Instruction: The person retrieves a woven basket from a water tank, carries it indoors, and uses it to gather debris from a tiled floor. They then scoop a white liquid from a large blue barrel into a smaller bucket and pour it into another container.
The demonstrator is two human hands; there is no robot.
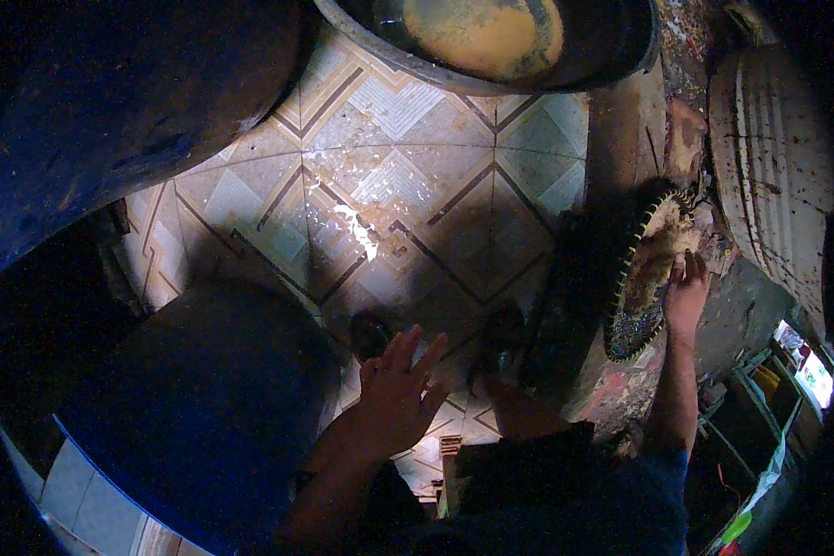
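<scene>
A shallow woven basket [621, 326] with a stitched, light-laced rim is at the right, seen as a narrow oval. Its inside is brown and worn or coated with something I cannot make out. My right hand [687, 285] is at the basket's right edge, fingers bent and closed on the rim. My left hand [400, 394] hangs over the floor in front of my body, fingers spread, holding nothing.
A large tub [394, 57] with a pale round shape inside stands ahead. Big dark blue drums [139, 120] bulk at the left. Scattered pale bits lie on the patterned tile floor [398, 199]. A ribbed, dirty pale container [774, 157] stands far right.
</scene>
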